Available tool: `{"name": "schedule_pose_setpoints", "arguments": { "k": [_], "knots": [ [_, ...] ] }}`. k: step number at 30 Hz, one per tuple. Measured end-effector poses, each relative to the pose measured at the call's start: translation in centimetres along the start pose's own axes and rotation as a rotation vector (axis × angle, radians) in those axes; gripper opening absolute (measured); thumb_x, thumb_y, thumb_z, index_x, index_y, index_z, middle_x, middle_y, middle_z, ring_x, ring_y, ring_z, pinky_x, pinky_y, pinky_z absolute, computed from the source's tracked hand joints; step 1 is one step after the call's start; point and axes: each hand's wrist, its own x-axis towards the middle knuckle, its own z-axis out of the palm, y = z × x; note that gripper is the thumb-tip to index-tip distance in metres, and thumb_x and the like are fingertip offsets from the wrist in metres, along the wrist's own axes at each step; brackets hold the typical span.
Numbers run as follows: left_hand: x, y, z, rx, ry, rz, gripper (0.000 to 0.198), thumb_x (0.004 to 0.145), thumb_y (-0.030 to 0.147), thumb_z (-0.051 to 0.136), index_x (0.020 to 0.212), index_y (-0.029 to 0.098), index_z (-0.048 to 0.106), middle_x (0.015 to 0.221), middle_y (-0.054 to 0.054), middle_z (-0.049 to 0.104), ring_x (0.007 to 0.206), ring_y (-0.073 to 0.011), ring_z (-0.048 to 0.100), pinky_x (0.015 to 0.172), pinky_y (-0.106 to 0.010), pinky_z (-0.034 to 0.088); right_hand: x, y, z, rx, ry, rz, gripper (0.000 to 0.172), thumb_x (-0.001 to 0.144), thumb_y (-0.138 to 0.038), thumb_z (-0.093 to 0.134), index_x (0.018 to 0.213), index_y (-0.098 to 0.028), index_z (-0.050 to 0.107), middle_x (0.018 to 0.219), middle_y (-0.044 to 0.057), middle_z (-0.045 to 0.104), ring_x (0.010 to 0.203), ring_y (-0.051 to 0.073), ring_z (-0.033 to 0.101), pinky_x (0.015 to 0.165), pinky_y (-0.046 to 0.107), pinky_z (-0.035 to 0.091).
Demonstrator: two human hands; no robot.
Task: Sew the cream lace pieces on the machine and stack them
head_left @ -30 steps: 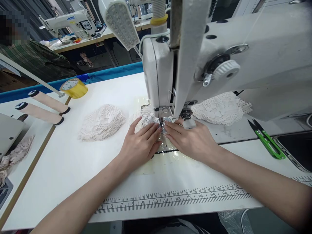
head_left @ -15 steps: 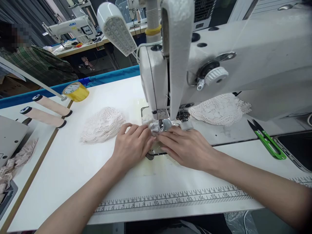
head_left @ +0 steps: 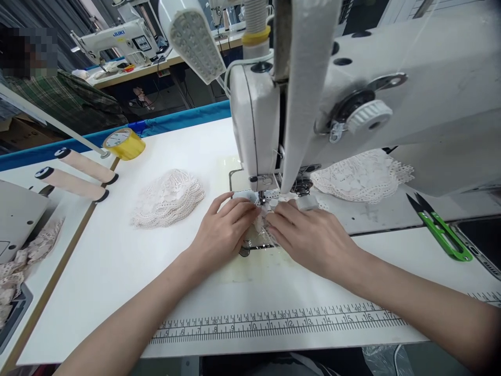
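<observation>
A small piece of white lace lies under the presser foot of a white sewing machine. On its left side my left hand pinches the lace, fingers bent and thumb tucked under. From the right, my right hand grips the lace close to the needle, with its fingers curled together. Most of the lace is hidden behind my fingers. A pile of lace pieces rests left of my left hand, and more lace lies behind my right hand, under the machine arm.
Green thread snips lie at the right beside a dark phone. Yellow tape and two thread cones stand at the left. A printed ruler runs along the front edge. Someone in a plaid shirt sits beyond.
The bunched lace at the presser foot now looks flatter, with some showing below the foot between my hands. My left hand has shifted slightly right. The whole view has moved a little.
</observation>
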Motion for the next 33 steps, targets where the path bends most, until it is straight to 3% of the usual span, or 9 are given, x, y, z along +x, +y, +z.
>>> {"name": "schedule_pose_setpoints", "arguments": {
  "k": [4,9,14,27,33],
  "knots": [
    [0.0,0.4,0.2,-0.041,0.023,-0.013,0.030,0.092,0.008,0.045,0.109,0.019,0.067,0.108,-0.004,0.070,0.106,-0.0191,0.062,0.104,-0.044,0.044,0.3,0.9,0.3,-0.088,-0.077,0.059,0.024,0.096,-0.020,0.047,0.103,-0.012,0.069,0.106,0.011,0.070,0.087,0.024,0.059,0.067,0.035,0.041],
    [-0.1,1.1,0.2,0.023,0.037,0.029,0.032,0.088,0.012,0.052,0.117,0.018,0.065,0.117,-0.005,0.069,0.114,-0.0235,0.058,0.105,-0.047,0.043,0.3,1.7,0.9,-0.090,-0.071,0.055,0.033,0.099,-0.023,0.039,0.107,-0.010,0.069,0.113,0.012,0.069,0.105,0.027,0.056,0.093,0.042,0.036],
    [-0.2,1.8,-0.2,0.111,0.015,0.040,0.032,0.087,0.021,0.054,0.117,0.014,0.066,0.116,-0.009,0.070,0.116,-0.0260,0.059,0.110,-0.050,0.038,0.2,1.7,1.2,-0.070,-0.088,0.053,0.037,0.099,-0.022,0.037,0.119,-0.008,0.064,0.121,0.012,0.066,0.110,0.027,0.055,0.100,0.043,0.032],
    [-0.1,1.9,-0.3,0.147,0.023,0.035,0.028,0.089,0.023,0.053,0.113,0.017,0.067,0.113,-0.007,0.071,0.116,-0.0238,0.059,0.110,-0.050,0.038,0.3,1.8,1.0,-0.055,-0.058,0.059,0.031,0.096,-0.021,0.045,0.106,-0.010,0.071,0.110,0.013,0.070,0.110,0.030,0.057,0.097,0.046,0.038],
    [-0.2,1.8,-0.3,0.106,0.032,0.013,0.030,0.087,0.021,0.056,0.115,0.019,0.067,0.116,-0.007,0.069,0.117,-0.0257,0.059,0.109,-0.052,0.039,0.2,1.6,0.5,0.037,0.005,-0.003,0.025,0.092,-0.012,0.049,0.107,-0.012,0.069,0.100,0.011,0.071,0.093,0.023,0.062,0.081,0.037,0.045]
  ]
}}
